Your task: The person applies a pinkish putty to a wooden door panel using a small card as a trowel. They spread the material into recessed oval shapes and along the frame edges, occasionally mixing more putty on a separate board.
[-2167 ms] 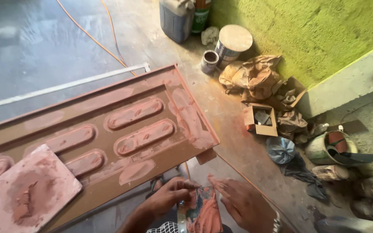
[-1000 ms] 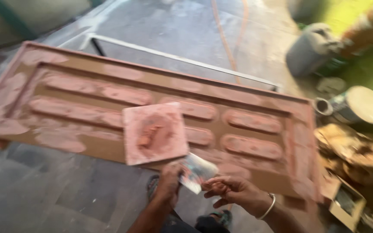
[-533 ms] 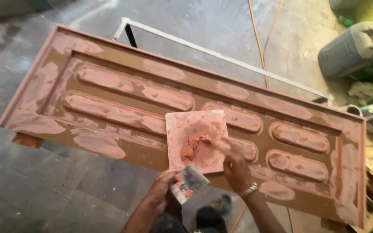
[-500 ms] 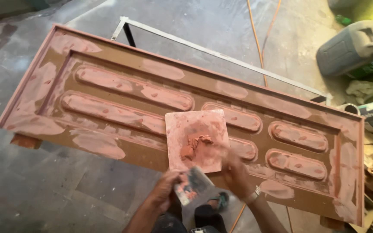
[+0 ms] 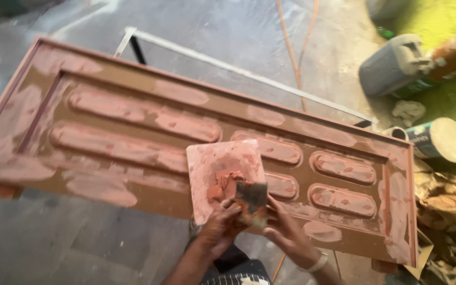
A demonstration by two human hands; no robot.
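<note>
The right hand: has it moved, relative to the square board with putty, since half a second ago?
Yes. The right hand was reaching onto the square board near the putty pile; now it has drawn back to the board's near edge, meeting the left hand at the scraper.

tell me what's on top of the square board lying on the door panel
A lump of reddish-brown putty sits on the square board, and a flat scraper blade held by both hands reaches over it. The board's near edge is covered by the left hand.

One head cam, looking steeply down, close over hands, door panel (image 5: 186,137) across frame
</note>
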